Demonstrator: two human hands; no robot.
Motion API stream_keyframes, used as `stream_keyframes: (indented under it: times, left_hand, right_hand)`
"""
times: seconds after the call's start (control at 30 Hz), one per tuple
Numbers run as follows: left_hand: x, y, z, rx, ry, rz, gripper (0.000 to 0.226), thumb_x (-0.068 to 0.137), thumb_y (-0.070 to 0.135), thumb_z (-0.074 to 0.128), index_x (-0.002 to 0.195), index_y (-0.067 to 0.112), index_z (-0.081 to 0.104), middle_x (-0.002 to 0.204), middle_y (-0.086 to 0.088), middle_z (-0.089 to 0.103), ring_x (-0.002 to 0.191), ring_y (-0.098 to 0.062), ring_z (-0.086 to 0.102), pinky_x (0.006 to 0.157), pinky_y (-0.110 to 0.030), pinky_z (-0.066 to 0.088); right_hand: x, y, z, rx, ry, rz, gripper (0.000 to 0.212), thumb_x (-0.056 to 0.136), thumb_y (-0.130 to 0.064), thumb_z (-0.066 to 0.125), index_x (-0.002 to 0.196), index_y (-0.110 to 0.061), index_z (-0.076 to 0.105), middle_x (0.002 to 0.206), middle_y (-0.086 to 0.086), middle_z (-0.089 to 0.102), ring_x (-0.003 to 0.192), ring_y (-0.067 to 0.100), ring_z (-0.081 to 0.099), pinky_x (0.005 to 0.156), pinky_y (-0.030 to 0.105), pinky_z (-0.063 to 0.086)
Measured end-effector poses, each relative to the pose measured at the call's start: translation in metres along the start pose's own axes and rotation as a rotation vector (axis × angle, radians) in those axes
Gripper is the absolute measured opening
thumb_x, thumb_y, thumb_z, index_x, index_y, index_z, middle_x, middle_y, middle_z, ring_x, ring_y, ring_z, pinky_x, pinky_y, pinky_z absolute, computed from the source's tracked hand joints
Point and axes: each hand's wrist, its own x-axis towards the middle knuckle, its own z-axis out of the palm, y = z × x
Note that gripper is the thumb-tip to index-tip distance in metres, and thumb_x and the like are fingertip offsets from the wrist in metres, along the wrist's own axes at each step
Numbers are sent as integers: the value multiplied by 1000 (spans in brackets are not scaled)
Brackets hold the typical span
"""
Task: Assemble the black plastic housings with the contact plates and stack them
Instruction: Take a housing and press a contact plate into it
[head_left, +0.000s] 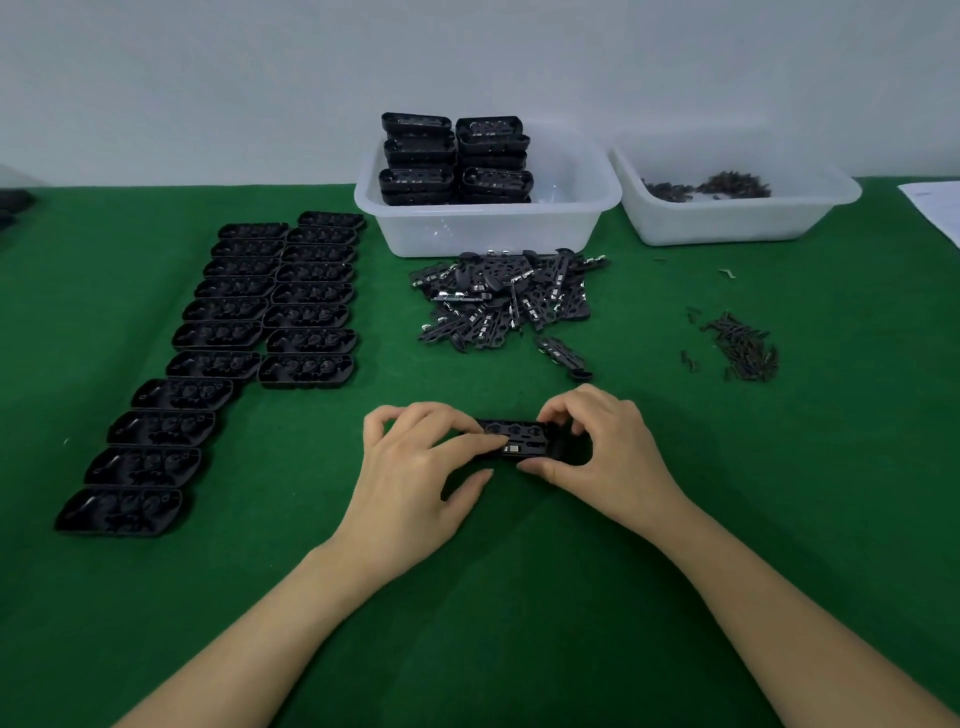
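Green counter (467, 597): housing (519, 441) lies between both hands, long axis left–right — left hand (421, 467) and right hand (602, 457) each pinch an end (contact plate (511, 448) atop); spare plates (504, 301) beyond.

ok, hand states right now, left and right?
Left hand: closed on the black housing.
Right hand: closed on the same housing.

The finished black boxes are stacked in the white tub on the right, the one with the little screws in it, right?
Not quite. The head view shows the stacked housings in the left white tub. The right tub holds only small dark screws. Both hands, left hand and right hand, hold one housing.
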Motion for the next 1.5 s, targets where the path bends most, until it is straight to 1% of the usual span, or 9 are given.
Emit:
stream_keyframes:
  times: [0.23,0.43,0.63,0.8,1.07,1.27,1.37,1.43,1.5]
  left_hand:
    - [-2,-2,-1,-29,-46,-33,30,80,32,62,110,34,66,105,13,58,106,-13,51,88,-34,23]
    - [-6,-2,1,-2,39,-19,27,79,29,63,105,30,70,102,14,63,106,-12,54,88,-33,25]
    - [-3,4,2,-48,97,-54,22,79,29,64,100,29,72,98,16,63,102,-10,50,83,-34,24]
    - [-4,4,1,21,74,-58,24,76,24,71,99,30,72,98,14,63,104,-15,51,85,-33,20]
    - [-4,4,-1,42,40,-61,27,76,22,69,101,29,70,101,9,61,103,-17,53,85,-33,21]
    - [-8,0,-1,38,9,-29,28,79,24,64,106,29,69,104,8,63,101,-16,57,84,-32,27]
    - [-9,-2,-2,19,16,-14,29,80,26,61,108,27,69,104,8,64,101,-14,57,82,-32,32]
    - [-8,-2,-3,-6,56,-26,28,81,28,61,108,25,69,103,9,65,99,-13,59,81,-32,35]
    - [-7,-4,-4,-22,103,-43,24,81,28,61,103,23,70,101,9,66,95,-13,60,79,-33,36]
  right_hand:
    - [0,0,0,13,7,4,38,66,-44,75,92,-23,58,89,-14,52,79,1,41,78,26,30]
    - [0,0,2,19,1,-5,39,66,-46,73,95,-24,59,89,-15,51,77,-10,39,78,24,30]
    - [0,0,2,19,6,-9,39,66,-45,75,94,-23,59,88,-16,49,75,-9,40,76,23,27]
    - [-1,0,2,17,1,-11,39,66,-47,72,95,-24,59,89,-16,50,76,-9,40,76,22,27]
    - [0,0,2,11,-2,-17,40,66,-46,73,95,-23,59,89,-15,49,75,-9,40,75,22,26]
    - [-2,-2,0,12,-1,-38,40,67,-45,74,96,-22,60,89,-15,49,76,-10,39,76,22,26]
    - [-3,-2,-2,24,-8,-61,43,69,-51,68,97,-20,60,93,-12,50,78,-5,41,77,23,29]
    - [-2,-4,-4,61,17,-66,44,74,-53,60,99,-17,61,96,-9,51,80,3,45,79,27,37]
    - [1,-8,-7,84,67,-90,36,79,-43,62,98,-13,62,96,-5,52,83,9,49,79,32,44]
